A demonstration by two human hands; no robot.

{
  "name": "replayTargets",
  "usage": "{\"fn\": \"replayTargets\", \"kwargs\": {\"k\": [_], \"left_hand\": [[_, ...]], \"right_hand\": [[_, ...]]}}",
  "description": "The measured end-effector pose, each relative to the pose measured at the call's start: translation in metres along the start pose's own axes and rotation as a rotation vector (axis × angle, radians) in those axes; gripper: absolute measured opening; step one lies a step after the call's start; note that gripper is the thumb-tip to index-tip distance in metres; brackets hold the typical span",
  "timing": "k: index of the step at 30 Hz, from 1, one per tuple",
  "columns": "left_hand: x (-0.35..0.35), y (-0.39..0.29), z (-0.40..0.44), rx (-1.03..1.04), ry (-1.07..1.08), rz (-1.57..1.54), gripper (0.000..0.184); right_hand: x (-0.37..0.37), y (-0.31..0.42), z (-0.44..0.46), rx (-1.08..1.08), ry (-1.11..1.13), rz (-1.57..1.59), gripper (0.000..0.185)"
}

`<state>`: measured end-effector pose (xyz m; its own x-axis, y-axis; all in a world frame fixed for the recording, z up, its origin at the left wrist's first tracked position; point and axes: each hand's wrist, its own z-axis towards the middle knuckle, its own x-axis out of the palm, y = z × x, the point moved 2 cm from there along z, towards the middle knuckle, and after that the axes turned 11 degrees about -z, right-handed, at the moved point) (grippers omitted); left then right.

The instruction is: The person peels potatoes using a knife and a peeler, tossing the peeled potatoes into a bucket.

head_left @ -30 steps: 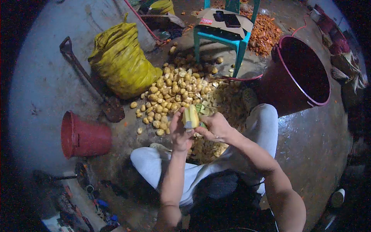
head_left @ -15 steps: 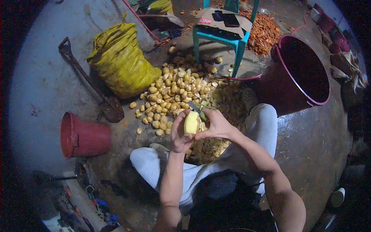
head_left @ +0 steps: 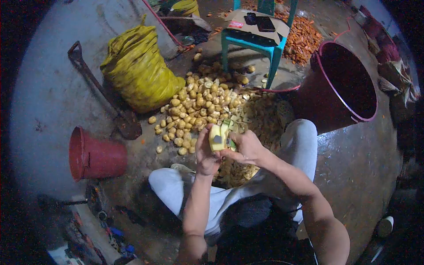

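A mostly peeled, pale yellow potato (head_left: pixel 215 132) is gripped in my left hand (head_left: pixel 206 155), its fingers wrapped round the left side. My right hand (head_left: pixel 248 148) is closed on a small knife, whose grey blade (head_left: pixel 217 139) lies across the potato's face. My fingers hide most of the knife's handle. A greenish strip stands at the potato's upper right; I cannot tell whether it is peel. Just beyond my hands is a heap of potatoes (head_left: pixel 194 104) on the floor. Potato peelings (head_left: pixel 236 172) lie between my legs and to the right of the heap.
A yellow sack (head_left: pixel 137 70) and a shovel (head_left: pixel 95 86) are at the left, with a red bucket (head_left: pixel 104 157) nearer. A large dark red tub (head_left: pixel 309 97) stands at the right. Behind the heap, a teal chair (head_left: pixel 274 53) bears cardboard and dark objects; orange pieces (head_left: pixel 302 39) are piled beyond.
The knife blade has moved from pointing up beyond the potato to lying across its face. My right hand has shifted slightly right and turned. My left hand still holds the potato.
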<state>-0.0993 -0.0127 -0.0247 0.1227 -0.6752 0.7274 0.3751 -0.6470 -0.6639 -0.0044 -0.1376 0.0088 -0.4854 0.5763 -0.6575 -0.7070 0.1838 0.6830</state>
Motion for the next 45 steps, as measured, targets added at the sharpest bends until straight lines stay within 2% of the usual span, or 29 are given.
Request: {"fn": "replayTargets", "kwargs": {"k": [2, 4, 6, 8, 9, 11, 14, 21, 26, 28, 30, 33, 36, 40, 41, 45], "left_hand": [[0.0, -0.001, -0.002, 0.085, -0.126, 0.096, 0.094], [-0.004, 0.0, -0.003, 0.136, -0.168, 0.12, 0.096], [-0.001, -0.001, -0.001, 0.114, -0.117, 0.086, 0.088], [0.005, -0.005, 0.0, 0.088, -0.117, 0.045, 0.088], [0.008, -0.006, 0.001, 0.064, -0.117, 0.001, 0.088], [0.006, -0.007, 0.001, 0.043, -0.098, -0.007, 0.088], [0.004, -0.008, 0.001, 0.014, -0.072, -0.005, 0.089], [0.001, -0.007, 0.001, -0.06, -0.002, 0.013, 0.091], [0.0, -0.004, 0.0, -0.068, 0.009, -0.005, 0.09], [0.0, -0.005, 0.001, 0.067, -0.03, 0.049, 0.089], [0.002, -0.007, 0.001, 0.067, -0.038, 0.048, 0.088], [0.001, -0.006, 0.0, 0.079, -0.078, 0.057, 0.084], [0.002, -0.006, 0.0, 0.107, -0.121, 0.051, 0.081], [0.001, -0.006, 0.001, 0.099, -0.136, 0.011, 0.083], [-0.001, -0.01, 0.002, 0.015, -0.088, 0.023, 0.085], [0.002, -0.015, 0.003, -0.089, 0.004, 0.009, 0.084]], "right_hand": [[0.003, -0.003, -0.002, 0.092, 0.105, -0.373, 0.054], [-0.003, 0.004, 0.002, 0.106, 0.192, -0.384, 0.053], [-0.004, 0.004, 0.004, 0.123, 0.276, -0.397, 0.054], [0.0, -0.001, 0.005, 0.195, 0.132, 0.107, 0.061], [0.002, -0.006, 0.005, 0.194, 0.132, 0.107, 0.061], [0.002, -0.017, 0.005, 0.147, 0.09, 0.035, 0.076], [0.004, -0.022, 0.005, 0.177, 0.108, 0.031, 0.082], [0.006, -0.024, 0.002, 0.174, 0.157, 0.046, 0.081], [0.006, -0.02, 0.001, 0.104, 0.136, 0.05, 0.067], [-0.003, -0.007, 0.002, 0.145, 0.186, -0.02, 0.061], [-0.003, -0.004, 0.001, 0.183, 0.239, -0.09, 0.056], [0.001, -0.004, -0.003, 0.109, 0.161, -0.111, 0.05], [0.002, 0.0, -0.002, 0.055, 0.12, -0.277, 0.06], [0.001, -0.009, 0.002, 0.166, 0.108, -0.1, 0.072], [-0.001, -0.01, 0.003, 0.206, 0.13, -0.055, 0.079], [0.0, -0.017, 0.002, 0.161, 0.075, 0.07, 0.081]]}}
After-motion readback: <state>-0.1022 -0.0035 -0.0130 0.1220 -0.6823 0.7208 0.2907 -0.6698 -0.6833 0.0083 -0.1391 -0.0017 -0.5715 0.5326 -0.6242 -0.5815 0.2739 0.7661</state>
